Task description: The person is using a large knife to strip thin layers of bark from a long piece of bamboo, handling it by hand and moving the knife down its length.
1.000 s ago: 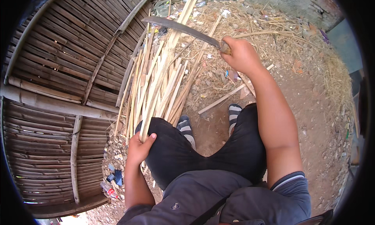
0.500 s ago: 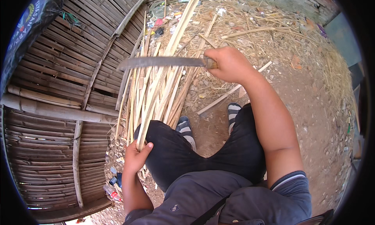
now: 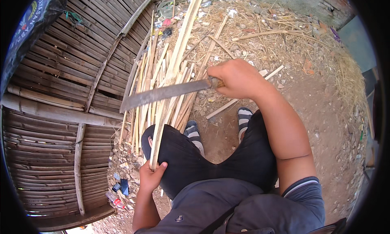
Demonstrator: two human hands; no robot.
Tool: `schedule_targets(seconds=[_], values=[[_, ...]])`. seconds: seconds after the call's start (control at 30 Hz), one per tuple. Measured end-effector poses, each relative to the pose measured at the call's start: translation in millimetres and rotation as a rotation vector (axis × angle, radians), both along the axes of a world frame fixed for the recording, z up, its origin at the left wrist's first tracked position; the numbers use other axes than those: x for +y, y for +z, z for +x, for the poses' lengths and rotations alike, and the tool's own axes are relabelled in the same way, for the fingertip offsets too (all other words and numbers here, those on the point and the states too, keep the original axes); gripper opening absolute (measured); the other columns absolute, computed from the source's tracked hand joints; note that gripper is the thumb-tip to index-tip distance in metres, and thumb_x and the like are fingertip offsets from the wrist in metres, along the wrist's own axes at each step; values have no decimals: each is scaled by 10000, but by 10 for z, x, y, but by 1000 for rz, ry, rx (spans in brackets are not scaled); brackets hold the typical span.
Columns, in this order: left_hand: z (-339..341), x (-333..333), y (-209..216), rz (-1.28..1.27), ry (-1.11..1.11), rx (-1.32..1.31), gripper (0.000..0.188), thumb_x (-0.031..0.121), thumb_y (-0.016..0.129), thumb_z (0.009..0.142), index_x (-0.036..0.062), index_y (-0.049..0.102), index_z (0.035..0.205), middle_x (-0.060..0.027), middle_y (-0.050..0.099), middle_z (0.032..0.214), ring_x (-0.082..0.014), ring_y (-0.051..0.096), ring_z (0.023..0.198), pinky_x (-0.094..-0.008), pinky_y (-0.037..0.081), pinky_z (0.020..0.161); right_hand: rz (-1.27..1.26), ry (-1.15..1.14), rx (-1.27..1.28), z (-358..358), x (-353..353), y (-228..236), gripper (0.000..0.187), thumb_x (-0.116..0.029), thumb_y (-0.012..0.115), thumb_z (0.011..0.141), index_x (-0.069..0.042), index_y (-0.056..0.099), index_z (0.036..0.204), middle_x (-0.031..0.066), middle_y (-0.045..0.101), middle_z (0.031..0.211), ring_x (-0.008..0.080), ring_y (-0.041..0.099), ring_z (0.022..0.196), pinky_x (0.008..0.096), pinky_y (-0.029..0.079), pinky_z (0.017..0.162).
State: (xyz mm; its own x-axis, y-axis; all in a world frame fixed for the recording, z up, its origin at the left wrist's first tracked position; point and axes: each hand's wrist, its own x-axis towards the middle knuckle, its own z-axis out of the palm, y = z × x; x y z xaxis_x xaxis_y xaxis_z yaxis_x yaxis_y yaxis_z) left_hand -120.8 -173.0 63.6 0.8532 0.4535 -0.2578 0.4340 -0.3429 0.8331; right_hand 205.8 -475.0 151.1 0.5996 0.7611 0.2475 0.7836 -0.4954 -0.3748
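My left hand (image 3: pixel 151 175) grips the near end of a long, pale bamboo strip (image 3: pixel 178 51), which slants over my left knee and away toward the far wall. In my right hand (image 3: pixel 235 77) is the wooden handle of a machete (image 3: pixel 166 94). Its long, dark blade points left and crosses in front of the bamboo strip; whether it touches the strip I cannot tell. Under and beyond the strip lies a pile of split bamboo strips (image 3: pixel 142 100) on the ground.
A bamboo slat wall (image 3: pixel 53 71) runs along the left side, with a printed plastic sheet (image 3: pixel 34 30) hanging at its upper corner. Dry straw (image 3: pixel 280 47) and litter cover the far ground. A loose stick (image 3: pixel 221 108) lies beyond my sandalled feet (image 3: pixel 194 135).
My right hand has come down nearer to me, and the machete blade now tilts with its tip lower. My left hand has drawn the bamboo strip's near end slightly toward me and right.
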Motion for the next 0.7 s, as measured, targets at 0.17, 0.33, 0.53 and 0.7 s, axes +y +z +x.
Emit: schedule_targets(seconds=[0.17,0.33,0.53,0.7], values=[[101,44,19,56,-41,69,376,253,841,916,90,548,745,76,506,641,-19,426,597,-235,359,521,94,-371,75,354,-349,-34,258,-206,768,825,-102,698,1051,183,717,844,401,711,858,505,555,755],[118,41,52,18,-21,87,380,275,833,924,75,560,751,75,502,640,-28,426,600,-236,364,526,-65,-118,141,158,-182,-48,261,-198,772,810,-84,694,1031,197,720,864,412,709,893,518,558,777],[30,-167,-27,215,31,-39,401,297,806,948,56,551,753,64,469,623,-42,399,603,-261,349,527,-63,-94,147,160,-214,58,260,-237,776,844,-90,707,1046,188,722,877,385,716,872,491,562,776],[16,-145,-96,294,-34,-136,488,401,593,1077,28,549,766,19,453,614,-73,409,614,-289,350,544,41,-414,305,360,-473,-16,238,-222,765,855,-84,709,1041,178,726,887,372,719,885,472,567,774]])
